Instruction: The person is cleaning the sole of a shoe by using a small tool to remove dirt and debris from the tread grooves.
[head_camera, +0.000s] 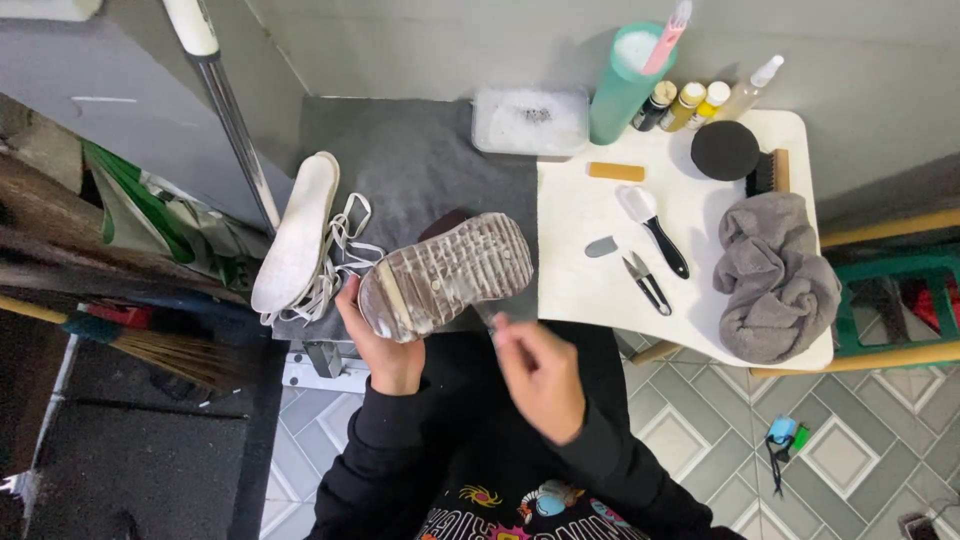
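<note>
Head view, shoe: a shoe (447, 275) is held sole-up over the near edge of the grey mat (400, 160), its ribbed, soiled sole turned to the camera, toe end toward the white table (600, 290).
Head view, left hand: the left hand (378, 340) is closed around the heel end of the shoe from below, thumb laid along the heel's edge; the shoe is thus carried above and to the right of this hand.
Head view, right hand: the right hand (538, 370) is seen just below the toe end, apart from the sole, fingers pinched together on a small thin tool (497, 325); what kind of tool cannot be told.
Head view, beside the shoe: a white insole (297, 230) and white laces (340, 255) are laid on the mat, left of the shoe.
Head view, table: a black-handled brush (655, 228), small snips (648, 282), a crumpled grey towel (775, 275), a black round sponge (724, 150), a teal cup (622, 85) and small bottles (688, 103) are set out, well apart from both hands.
Head view, floor: grey patterned tiles (700, 420) are seen beneath the table.
</note>
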